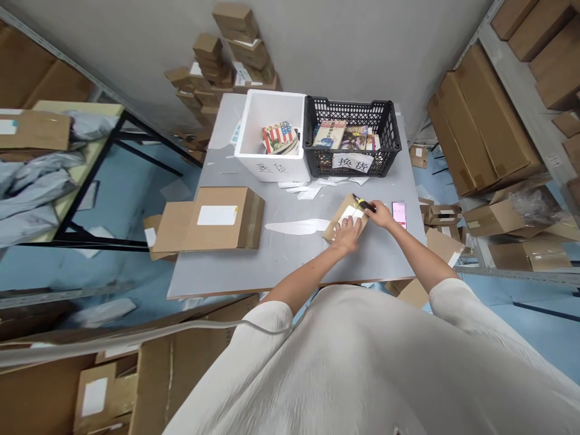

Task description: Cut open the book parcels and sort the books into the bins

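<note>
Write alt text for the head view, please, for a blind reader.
A person's left hand rests spread on a small brown package on a gray table while the right hand holds a black and yellow tool at its far edge. Behind stand a white box and a black crate, both holding books.

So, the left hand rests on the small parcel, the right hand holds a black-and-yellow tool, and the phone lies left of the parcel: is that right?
Not quite: the head view shows the phone to the right of the small parcel. The rest stands.
</note>
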A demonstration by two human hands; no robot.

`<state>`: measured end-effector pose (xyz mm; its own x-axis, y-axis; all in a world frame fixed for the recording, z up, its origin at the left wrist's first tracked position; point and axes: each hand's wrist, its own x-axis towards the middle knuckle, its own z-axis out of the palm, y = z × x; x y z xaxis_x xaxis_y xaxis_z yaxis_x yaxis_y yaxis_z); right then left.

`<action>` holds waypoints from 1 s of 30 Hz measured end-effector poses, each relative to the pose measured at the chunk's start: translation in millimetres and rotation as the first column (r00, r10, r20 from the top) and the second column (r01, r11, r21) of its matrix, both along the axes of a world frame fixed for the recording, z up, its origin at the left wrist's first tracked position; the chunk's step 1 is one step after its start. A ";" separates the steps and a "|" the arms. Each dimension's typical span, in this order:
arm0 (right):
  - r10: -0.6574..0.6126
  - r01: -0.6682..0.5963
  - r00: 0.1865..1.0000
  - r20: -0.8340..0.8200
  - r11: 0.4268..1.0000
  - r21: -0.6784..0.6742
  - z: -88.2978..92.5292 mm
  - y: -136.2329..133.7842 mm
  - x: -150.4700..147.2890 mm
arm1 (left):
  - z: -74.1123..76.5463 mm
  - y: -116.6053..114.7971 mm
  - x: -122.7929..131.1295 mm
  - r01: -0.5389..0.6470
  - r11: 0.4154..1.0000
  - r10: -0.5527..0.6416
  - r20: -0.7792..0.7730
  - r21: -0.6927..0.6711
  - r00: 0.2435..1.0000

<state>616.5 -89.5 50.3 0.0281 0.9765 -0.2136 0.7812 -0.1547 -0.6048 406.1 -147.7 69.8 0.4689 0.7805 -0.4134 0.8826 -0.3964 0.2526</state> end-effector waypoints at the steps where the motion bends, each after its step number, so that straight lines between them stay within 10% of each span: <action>1: -0.027 0.028 0.999 -0.028 1.000 0.006 -1.0 -5.2 3.9 | -0.5 5.2 -5.8 0.044 0.999 -0.044 -0.012 0.021 0.999; 11: -0.173 0.161 0.940 -0.295 0.985 -0.066 -13.6 -63.1 -20.8 | -2.3 45.8 -67.4 0.183 0.973 -0.192 0.053 0.144 0.980; 30: -0.157 0.073 0.895 -0.417 0.975 -0.211 12.2 -61.8 41.3 | -5.4 51.8 -33.9 0.137 0.983 -0.142 0.038 0.119 0.989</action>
<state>657.8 -151.3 62.5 0.0021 0.9136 -0.4066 0.4220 -0.3695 -0.8279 372.2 -95.9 64.3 0.5931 0.7474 -0.2995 0.8050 -0.5437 0.2373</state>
